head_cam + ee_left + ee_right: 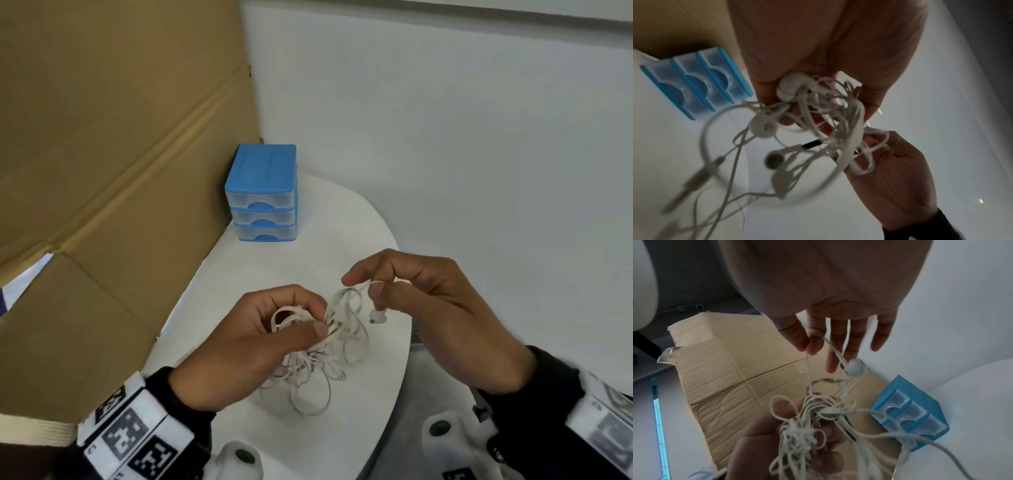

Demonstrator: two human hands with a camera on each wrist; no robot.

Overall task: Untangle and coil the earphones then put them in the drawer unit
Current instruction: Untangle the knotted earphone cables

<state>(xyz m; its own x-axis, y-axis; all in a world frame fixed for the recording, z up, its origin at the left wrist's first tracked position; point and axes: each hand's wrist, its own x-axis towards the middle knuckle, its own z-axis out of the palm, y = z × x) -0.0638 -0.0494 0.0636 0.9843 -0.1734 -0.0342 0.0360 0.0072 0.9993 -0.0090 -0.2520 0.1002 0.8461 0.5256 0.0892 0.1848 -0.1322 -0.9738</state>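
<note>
The left hand grips the tangled earphones above the table while the right hand pinches one strand, so untangling seems barely begun; next, ease that strand free.

The earphones are showing as thin white plastic-coated cord, smooth and slightly dulled, with one smooth white plastic earbud hanging at centre right of the head view. In the left wrist view another earbud is showing a dark mesh face – the finish is blurred. The drawer unit, above centre in the head view, is looking like blue plastic with a soft sheen, its drawer fronts in clear, glossy plastic. The table is appearing smooth, white and matt. The cardboard filling the upper left is looking like brown, matt corrugated paper board – creased and ribbed. Black cloth sleeves are covering the wrists at the bottom.
</note>
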